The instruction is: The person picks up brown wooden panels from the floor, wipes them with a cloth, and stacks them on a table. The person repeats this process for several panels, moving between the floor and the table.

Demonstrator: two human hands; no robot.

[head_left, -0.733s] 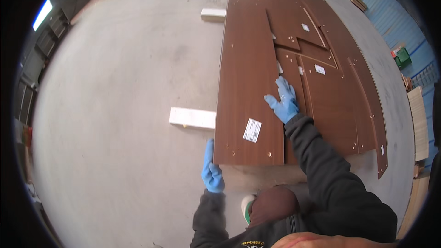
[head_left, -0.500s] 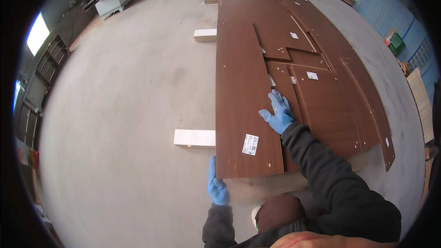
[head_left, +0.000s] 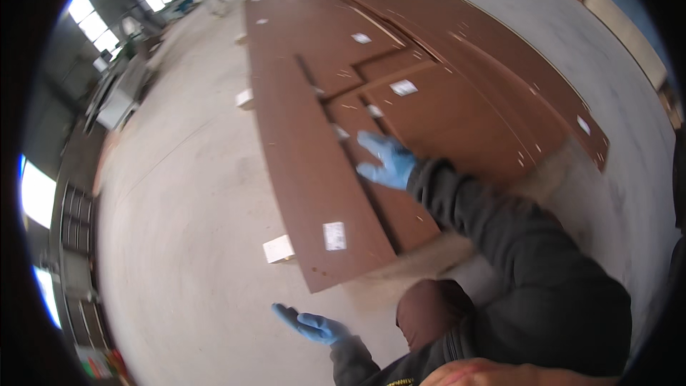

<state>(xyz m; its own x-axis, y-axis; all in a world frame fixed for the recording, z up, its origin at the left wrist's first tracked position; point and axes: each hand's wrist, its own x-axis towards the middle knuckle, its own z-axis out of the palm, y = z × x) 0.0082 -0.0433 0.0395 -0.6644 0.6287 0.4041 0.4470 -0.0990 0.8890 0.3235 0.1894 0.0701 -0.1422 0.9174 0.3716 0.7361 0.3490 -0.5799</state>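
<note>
My right hand (head_left: 388,162), in a blue glove, hovers over or rests on the stack near the inner edge of a long brown panel (head_left: 307,164); contact cannot be told. Its fingers are spread and it holds nothing. Left of the panel's near end, my left hand (head_left: 311,324) is off the panel, gloved in blue, with fingers stretched out. A white label (head_left: 334,236) sticks to the near end of the long panel. Beside it lie other brown panels (head_left: 457,125), overlapping in layers, with small holes and white labels. The picture is blurred by motion.
White blocks (head_left: 279,249) jut out under the stack's left side. Pale grey floor (head_left: 179,193) surrounds it. Shelving (head_left: 76,218) stands along the left wall, with a pale machine (head_left: 123,96) farther back. A light board (head_left: 625,36) leans at the right wall.
The view has swung, tilting the panels in the picture. My left hand has come away from the panel's near left corner and moved outward. My right hand stays over the panels, fingers spread.
</note>
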